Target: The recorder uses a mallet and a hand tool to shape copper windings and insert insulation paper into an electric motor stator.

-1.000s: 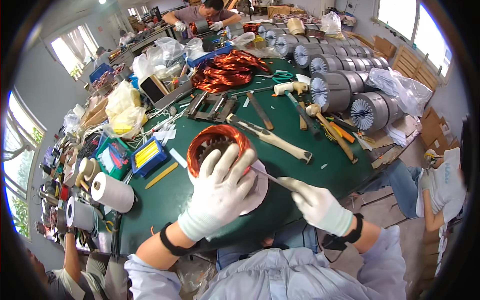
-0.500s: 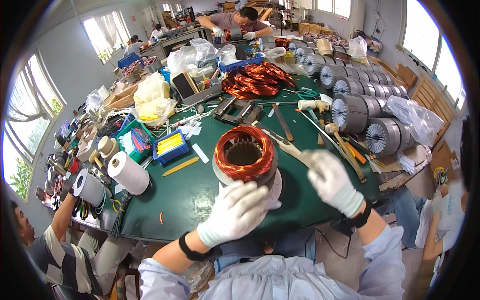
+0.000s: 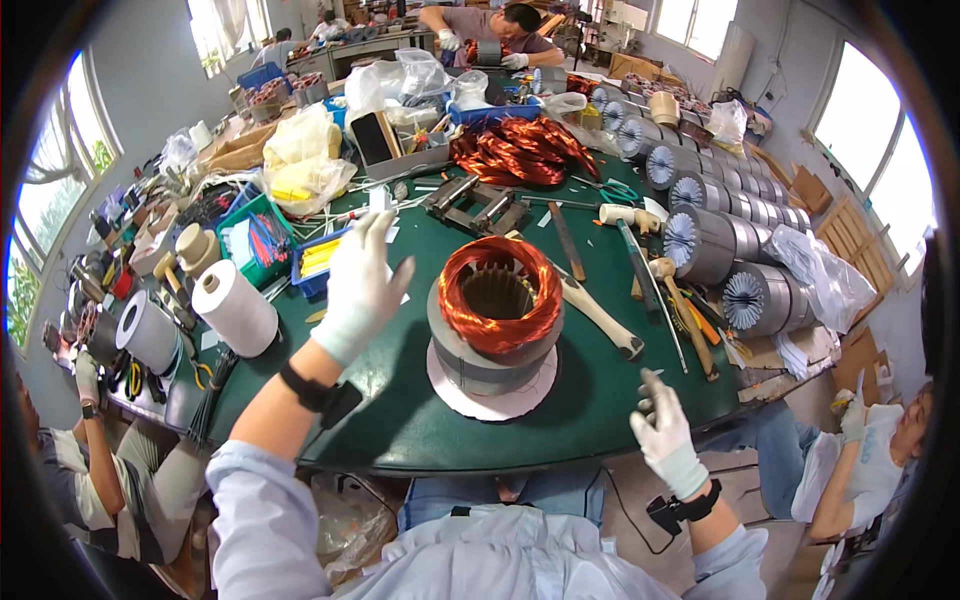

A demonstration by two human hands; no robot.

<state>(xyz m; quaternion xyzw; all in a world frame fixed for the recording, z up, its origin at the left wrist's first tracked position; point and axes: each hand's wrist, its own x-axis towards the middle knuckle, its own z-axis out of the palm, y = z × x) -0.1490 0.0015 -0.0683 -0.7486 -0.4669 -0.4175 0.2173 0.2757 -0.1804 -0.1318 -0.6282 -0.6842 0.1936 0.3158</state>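
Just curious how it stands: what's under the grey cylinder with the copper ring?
A pale disc pokes out beneath the grey cylinder, on the green table; the disc's middle is covered, so unseen.

on the desk [image 3: 600, 410], a stator [image 3: 497, 338] stands on a disc [image 3: 490, 406]; behind it lies a metal frame [image 3: 492, 211], then wire coils [image 3: 525, 150]; a thread spool [image 3: 235, 310] stands left, a mallet [image 3: 690, 318] lies right, core stacks [image 3: 715, 240] farther right.
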